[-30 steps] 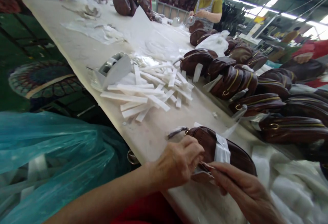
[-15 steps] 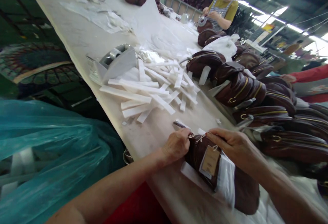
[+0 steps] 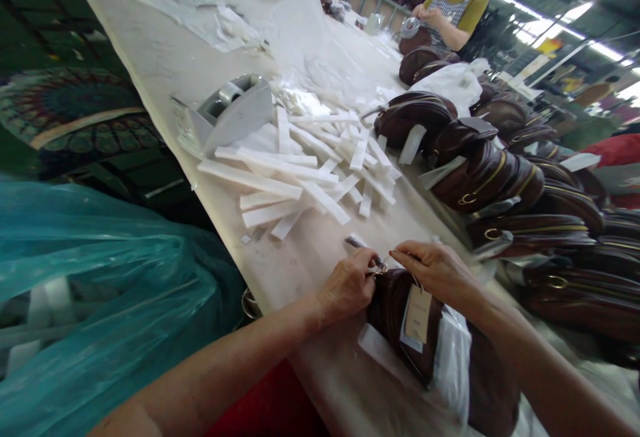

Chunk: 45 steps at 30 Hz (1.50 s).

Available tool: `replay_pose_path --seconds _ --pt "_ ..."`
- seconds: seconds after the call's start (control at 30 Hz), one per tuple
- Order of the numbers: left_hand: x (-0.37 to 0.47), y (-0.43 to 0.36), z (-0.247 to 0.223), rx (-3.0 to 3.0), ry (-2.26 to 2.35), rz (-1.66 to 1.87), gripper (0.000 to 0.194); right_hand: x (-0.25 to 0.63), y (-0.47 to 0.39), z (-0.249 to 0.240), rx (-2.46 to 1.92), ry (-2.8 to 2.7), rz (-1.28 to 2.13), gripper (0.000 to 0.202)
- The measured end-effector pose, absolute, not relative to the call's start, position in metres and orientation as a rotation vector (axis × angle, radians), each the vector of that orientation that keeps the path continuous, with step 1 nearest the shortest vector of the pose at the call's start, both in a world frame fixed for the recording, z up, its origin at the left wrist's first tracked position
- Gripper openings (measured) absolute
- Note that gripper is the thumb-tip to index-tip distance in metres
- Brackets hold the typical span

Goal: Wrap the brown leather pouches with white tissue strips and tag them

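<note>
A dark brown leather bag (image 3: 397, 317) lies on the table before me, partly wrapped in white material (image 3: 453, 350). A beige hang tag (image 3: 418, 312) with a white card behind it hangs from the bag on a thin string. My left hand (image 3: 353, 282) pinches the metal ring or clasp at the bag's top end. Close beside it, my right hand (image 3: 435, 267) is closed, thumb and forefinger together on the tag's string just above the bag. A small dark strip in clear wrap (image 3: 356, 242) sticks out beyond my left fingertips.
White foam strips (image 3: 300, 177) are heaped beyond my hands, next to a grey tape roll (image 3: 235, 107). Brown bags (image 3: 535, 230) line the right side. A teal plastic bag (image 3: 115, 277) stands at left. Across the table (image 3: 165, 70), a person (image 3: 450, 14) handles a bag.
My right hand has moved slightly left, nearer my left hand, and the tag hangs more upright. The view has shifted a little. A red sleeve at right has moved lower.
</note>
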<state>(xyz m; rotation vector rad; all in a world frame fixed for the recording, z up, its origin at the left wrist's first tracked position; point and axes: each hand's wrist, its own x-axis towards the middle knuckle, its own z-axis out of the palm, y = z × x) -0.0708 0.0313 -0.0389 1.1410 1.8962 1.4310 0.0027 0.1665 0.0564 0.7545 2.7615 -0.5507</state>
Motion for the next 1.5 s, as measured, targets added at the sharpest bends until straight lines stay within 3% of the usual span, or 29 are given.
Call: replay_pose_path --seconds 0.67,1.03,1.3,1.5 --pt "-0.075 0.026 -0.033 1.033 1.813 1.468 0.033 -0.033 0.157 0.069 0.388 2.378 -0.247 0.025" --pt "-0.077 0.025 -0.030 0.833 1.729 1.550 0.031 -0.031 0.163 0.068 0.202 2.375 -0.325 0.027" --pt "-0.062 0.012 -0.025 1.223 2.051 1.182 0.006 -0.026 0.166 0.063 0.201 2.410 -0.351 0.028" --pt "-0.055 0.019 -0.020 1.193 2.115 0.972 0.016 -0.027 0.164 0.064 0.219 2.415 -0.347 0.028"
